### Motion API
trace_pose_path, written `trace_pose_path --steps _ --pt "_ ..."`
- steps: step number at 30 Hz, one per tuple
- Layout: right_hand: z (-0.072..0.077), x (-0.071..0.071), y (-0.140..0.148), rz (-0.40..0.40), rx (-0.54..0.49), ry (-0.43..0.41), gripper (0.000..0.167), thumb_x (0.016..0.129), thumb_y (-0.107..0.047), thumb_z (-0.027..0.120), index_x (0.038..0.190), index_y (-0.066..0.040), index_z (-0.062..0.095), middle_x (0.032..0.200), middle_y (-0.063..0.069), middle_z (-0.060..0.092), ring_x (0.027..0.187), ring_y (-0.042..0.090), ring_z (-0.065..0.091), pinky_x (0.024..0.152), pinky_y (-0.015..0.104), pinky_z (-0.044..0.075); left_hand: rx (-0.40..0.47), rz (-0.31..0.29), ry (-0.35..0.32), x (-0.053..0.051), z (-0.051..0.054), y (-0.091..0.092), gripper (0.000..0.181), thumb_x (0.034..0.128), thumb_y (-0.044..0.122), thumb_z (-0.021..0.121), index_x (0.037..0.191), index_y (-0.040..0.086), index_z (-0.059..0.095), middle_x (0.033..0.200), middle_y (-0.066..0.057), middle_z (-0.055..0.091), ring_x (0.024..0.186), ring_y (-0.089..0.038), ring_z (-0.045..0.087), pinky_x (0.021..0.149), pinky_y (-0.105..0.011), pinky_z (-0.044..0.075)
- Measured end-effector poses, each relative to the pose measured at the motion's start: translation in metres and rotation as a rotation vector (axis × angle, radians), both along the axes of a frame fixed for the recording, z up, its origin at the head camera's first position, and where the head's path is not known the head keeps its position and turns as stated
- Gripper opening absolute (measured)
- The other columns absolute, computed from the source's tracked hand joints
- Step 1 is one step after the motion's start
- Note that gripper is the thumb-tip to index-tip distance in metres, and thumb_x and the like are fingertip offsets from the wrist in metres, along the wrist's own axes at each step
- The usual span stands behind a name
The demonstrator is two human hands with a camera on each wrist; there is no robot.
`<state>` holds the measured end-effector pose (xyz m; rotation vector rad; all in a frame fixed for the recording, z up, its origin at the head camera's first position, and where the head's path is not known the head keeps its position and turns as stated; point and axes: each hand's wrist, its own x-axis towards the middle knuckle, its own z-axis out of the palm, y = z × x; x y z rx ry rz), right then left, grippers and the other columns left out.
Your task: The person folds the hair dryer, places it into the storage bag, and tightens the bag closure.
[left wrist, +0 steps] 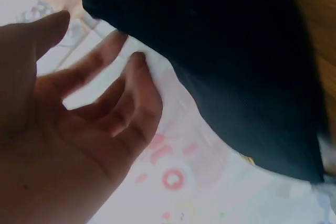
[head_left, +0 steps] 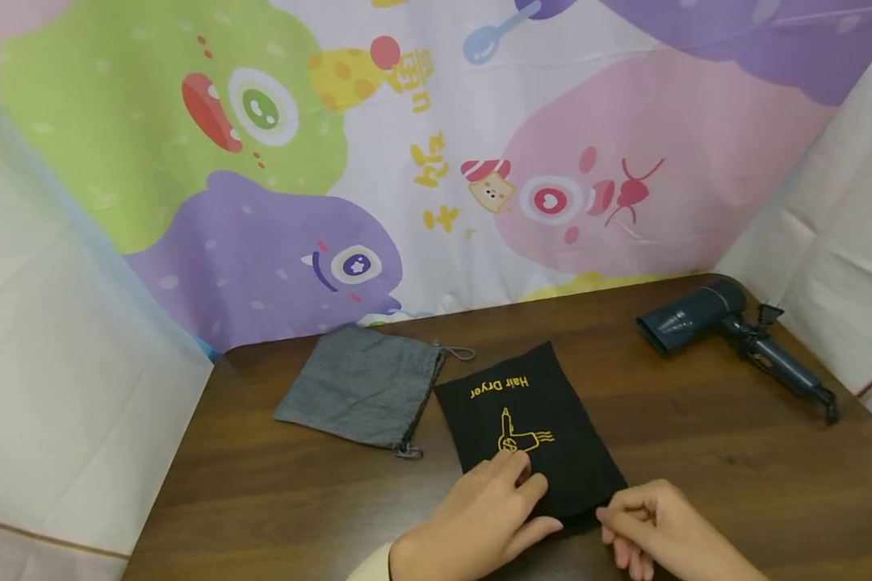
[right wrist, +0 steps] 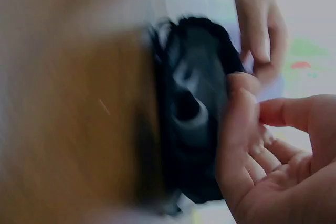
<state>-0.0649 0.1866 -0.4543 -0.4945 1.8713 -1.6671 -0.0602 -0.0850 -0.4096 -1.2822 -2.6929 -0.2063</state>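
Note:
A black drawstring pouch (head_left: 548, 452) with yellow "Hair Dryer" lettering lies on the wooden table, its mouth towards me. My left hand (head_left: 475, 516) is over its near left part; in the left wrist view the fingers (left wrist: 144, 95) are loosely bent beside the cloth, gripping nothing. At the near right corner my right hand (head_left: 657, 524) pinches the mouth's edge between thumb and forefinger. The right wrist view shows the pouch mouth (right wrist: 197, 24) gaping, with something pale and dark inside, too blurred to name.
A grey drawstring pouch (head_left: 363, 387) lies flat to the left of the black one. At the back right rests a dark hair dryer (head_left: 698, 311) with its cord bundled at the handle. A cartoon-printed cloth (head_left: 436, 266) hangs behind the table, with white cloth at both sides.

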Motion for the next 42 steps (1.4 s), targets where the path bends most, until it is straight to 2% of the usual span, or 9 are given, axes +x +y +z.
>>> trace_pose_path --steps 3,6,10,16,20,24,29,35,42 --pt "0.013 -0.002 0.005 -0.205 0.170 0.168 0.032 0.103 -0.025 0.057 0.088 0.002 0.065 0.062 0.005 0.060 0.049 0.011 0.055 0.045 0.033 0.051 -0.008 0.092 -0.027 0.005 -0.002 -0.014 0.040 0.0994 0.053 0.053 0.102 0.015 0.064 0.085 0.004 0.051 0.070 -0.006 0.045 0.057 -0.018 0.041" --pt "0.017 -0.004 0.005 -0.398 0.406 0.402 0.022 0.098 -0.029 0.065 0.094 -0.008 0.066 0.070 -0.002 0.060 0.057 0.009 0.054 0.052 0.027 0.049 -0.098 0.169 -0.155 0.010 -0.006 -0.024 0.048 0.0963 0.060 0.054 0.093 0.013 0.064 0.073 0.004 0.052 0.062 -0.008 0.049 0.050 -0.022 0.042" --pt "0.006 -0.008 0.005 -0.408 0.604 0.577 0.026 0.096 -0.032 0.069 0.108 -0.009 0.068 0.091 -0.004 0.064 0.067 0.002 0.050 0.059 0.023 0.046 -0.172 0.239 -0.274 0.016 -0.016 -0.032 0.061 0.0902 0.070 0.054 0.069 0.013 0.064 0.055 0.003 0.050 0.047 -0.010 0.048 0.042 -0.026 0.038" --pt "-0.013 -0.011 0.008 -0.119 0.547 0.382 0.042 0.096 -0.039 0.065 0.110 0.000 0.061 0.089 0.001 0.056 0.058 0.003 0.043 0.054 0.023 0.041 -0.237 0.294 -0.219 0.018 -0.030 -0.032 0.052 0.0893 0.060 0.064 0.067 0.013 0.065 0.055 0.002 0.054 0.046 -0.011 0.051 0.041 -0.030 0.039" --pt "-0.019 -0.012 0.010 -0.030 0.465 0.427 0.028 0.095 -0.031 0.068 0.097 -0.005 0.057 0.077 -0.003 0.049 0.054 0.000 0.036 0.049 0.021 0.035 -0.233 0.294 -0.181 0.016 -0.034 -0.031 0.029 0.0832 0.039 0.074 0.071 0.014 0.063 0.059 0.004 0.056 0.049 -0.010 0.052 0.040 -0.030 0.039" --pt "-0.019 -0.013 0.011 0.023 0.434 0.383 0.030 0.095 -0.031 0.068 0.080 -0.011 0.052 0.067 -0.008 0.041 0.052 0.000 0.029 0.048 0.023 0.027 -0.155 0.339 -0.237 0.009 -0.034 -0.032 0.021 0.0809 0.028 0.076 0.072 0.015 0.061 0.059 0.003 0.056 0.049 -0.011 0.052 0.041 -0.031 0.039" --pt "-0.016 -0.013 0.011 0.042 0.435 0.302 0.047 0.095 -0.036 0.066 0.064 -0.015 0.038 0.058 -0.011 0.025 0.051 0.002 0.022 0.048 0.025 0.022 -0.100 0.361 -0.390 0.003 -0.033 -0.038 0.016 0.0865 0.025 0.072 0.081 0.011 0.064 0.063 0.001 0.057 0.053 -0.012 0.055 0.047 -0.031 0.043" --pt "-0.011 -0.013 0.015 0.067 0.400 0.255 0.049 0.097 -0.036 0.063 0.059 -0.010 0.046 0.053 -0.015 0.035 0.047 -0.001 0.029 0.045 0.022 0.029 -0.025 0.276 -0.465 0.004 -0.032 -0.055 0.021 0.0964 0.027 0.065 0.082 0.013 0.063 0.061 0.006 0.054 0.054 -0.004 0.053 0.050 -0.024 0.042" --pt "-0.007 -0.015 0.028 0.136 0.169 0.330 0.035 0.104 -0.015 0.053 0.070 -0.008 0.055 0.057 -0.006 0.039 0.053 -0.004 0.036 0.046 0.023 0.038 0.174 0.118 -0.567 0.006 -0.024 -0.074 0.039 0.1026 0.032 0.056 0.067 0.019 0.046 0.058 0.016 0.032 0.051 0.006 0.036 0.050 -0.012 0.034"
